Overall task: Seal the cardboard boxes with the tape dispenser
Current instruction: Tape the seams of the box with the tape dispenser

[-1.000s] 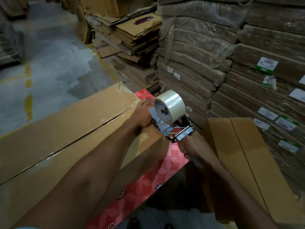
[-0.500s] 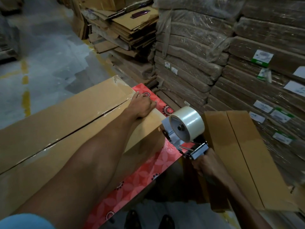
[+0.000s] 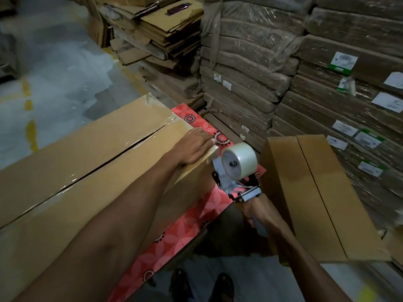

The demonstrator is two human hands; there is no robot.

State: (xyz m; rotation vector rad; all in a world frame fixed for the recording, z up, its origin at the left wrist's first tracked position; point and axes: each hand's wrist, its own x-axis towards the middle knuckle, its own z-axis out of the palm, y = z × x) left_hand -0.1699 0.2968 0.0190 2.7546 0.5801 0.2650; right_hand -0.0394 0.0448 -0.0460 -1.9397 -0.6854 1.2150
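1. Box (image 3: 87,160) lies along bench (image 3: 192,225), one end at bench's rt edge.
2. L hand (image 3: 196,147) flat, fingers together, pressing top flap there.
3. R hand (image 3: 258,212) wraps tape dispenser (image 3: 237,164) handle; roll beside box end.
4. Tip: press flaps shut, pull tape taut over corner.
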